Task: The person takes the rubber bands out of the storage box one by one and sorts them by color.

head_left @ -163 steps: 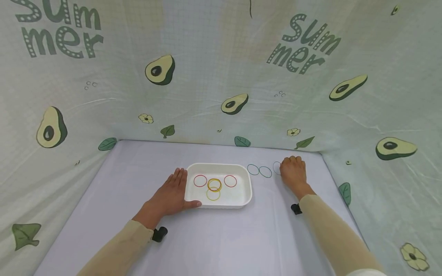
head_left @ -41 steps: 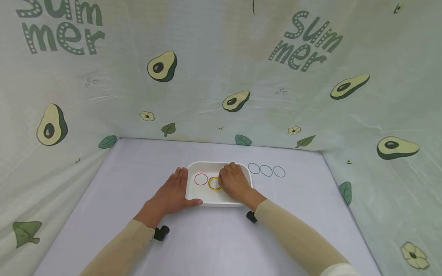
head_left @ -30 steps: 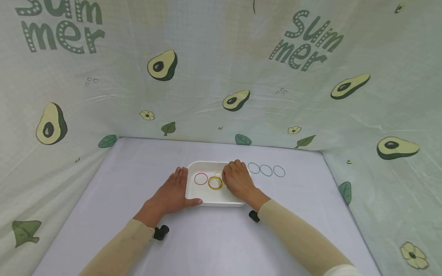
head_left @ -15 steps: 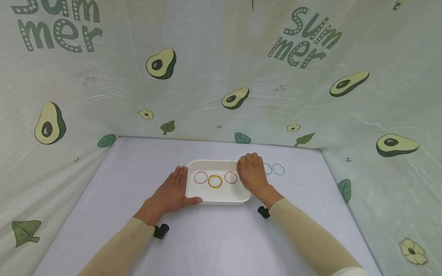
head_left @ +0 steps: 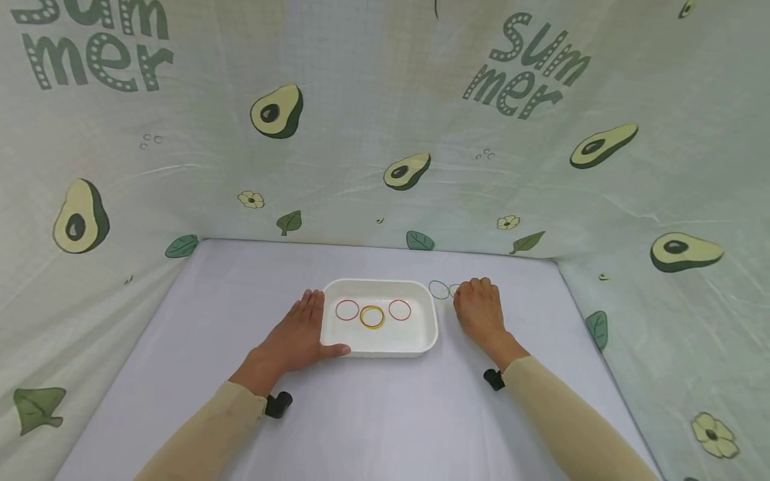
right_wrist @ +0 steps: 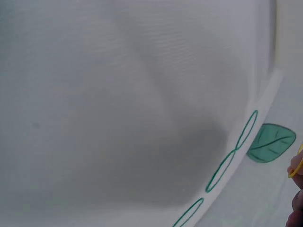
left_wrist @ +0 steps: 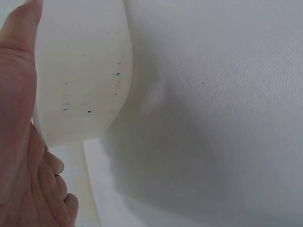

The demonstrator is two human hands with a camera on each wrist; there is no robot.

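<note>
My left hand lies along the left side of a white tray, fingers straight, thumb against its front rim. Inside the tray are a red rubber band, a second red rubber band and overlapping yellow-orange rubber bands between them. To the right of the tray, low over the table, my right hand pinches a yellow rubber band, mostly hidden by the fingers in the head view. Just behind that hand, green rubber bands lie in a row, partly covered in the head view.
A white cloth covers the table. Behind and beside it hangs a pale curtain printed with avocados and leaves. A small black wrist camera sits below the left wrist, and another black camera below the right.
My right hand has placed a third green band on the table, reached into the tray, taken the yellow band and carried it right, out over the table. The left hand has stayed.
</note>
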